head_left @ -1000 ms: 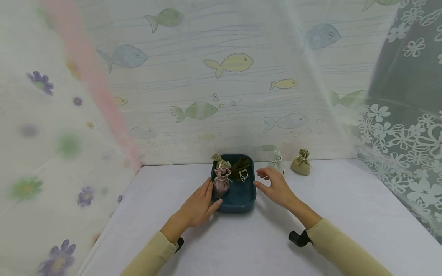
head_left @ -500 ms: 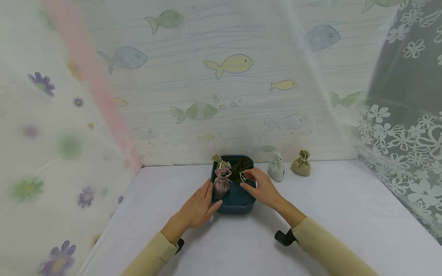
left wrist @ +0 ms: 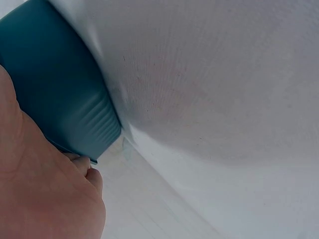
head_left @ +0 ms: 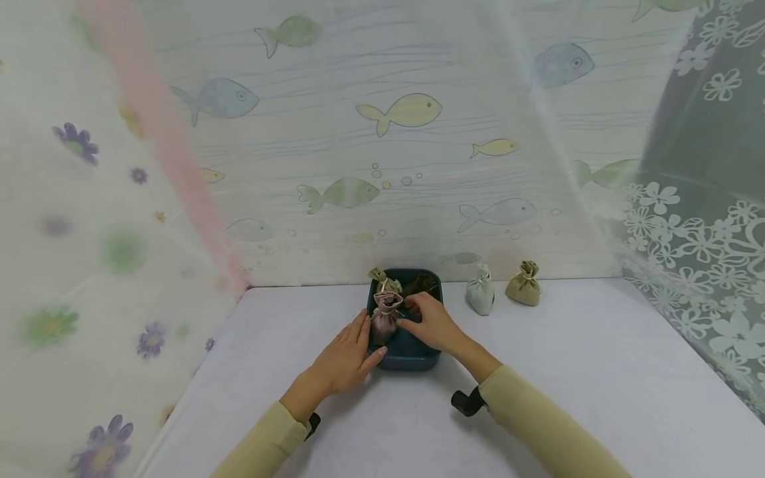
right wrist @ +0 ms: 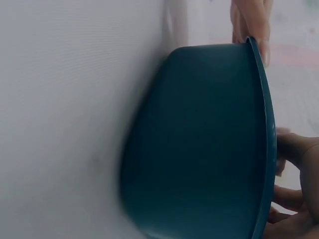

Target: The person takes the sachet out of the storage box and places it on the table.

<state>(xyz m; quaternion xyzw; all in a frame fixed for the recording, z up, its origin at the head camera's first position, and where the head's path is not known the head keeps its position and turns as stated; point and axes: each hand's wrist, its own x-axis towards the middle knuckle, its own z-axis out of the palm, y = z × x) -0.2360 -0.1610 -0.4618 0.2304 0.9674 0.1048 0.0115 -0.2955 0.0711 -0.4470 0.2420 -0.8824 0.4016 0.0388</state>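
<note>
A dark blue plastic bin (head_left: 409,363) stands at the back of the table. Its left side is touched by my left hand (head_left: 342,355), whose fingers lie straight along the rim with the thumb at the front corner. Inside, a pinkish drawstring pouch (head_left: 384,325) leans at the left, in front of a green drawstring pouch (head_left: 388,284). My right hand (head_left: 435,324) reaches over the right rim, thumb and fingers apart, tips right at the pink pouch's right side. A dark brown pouch (head_left: 421,284) behind that hand is partly hidden.
To the right of the bin stand a pale grey-green pouch (head_left: 480,295) and a tan pouch (head_left: 523,289). A fish-patterned curtain (head_left: 335,232) hangs behind the table's back edge. Flowered sheer fabric hangs at both sides.
My right hand has moved left from beside the bin, over its right rim, to the pink pouch, uncovering the pale pouch on the table. The left hand has stayed on the bin's side.
</note>
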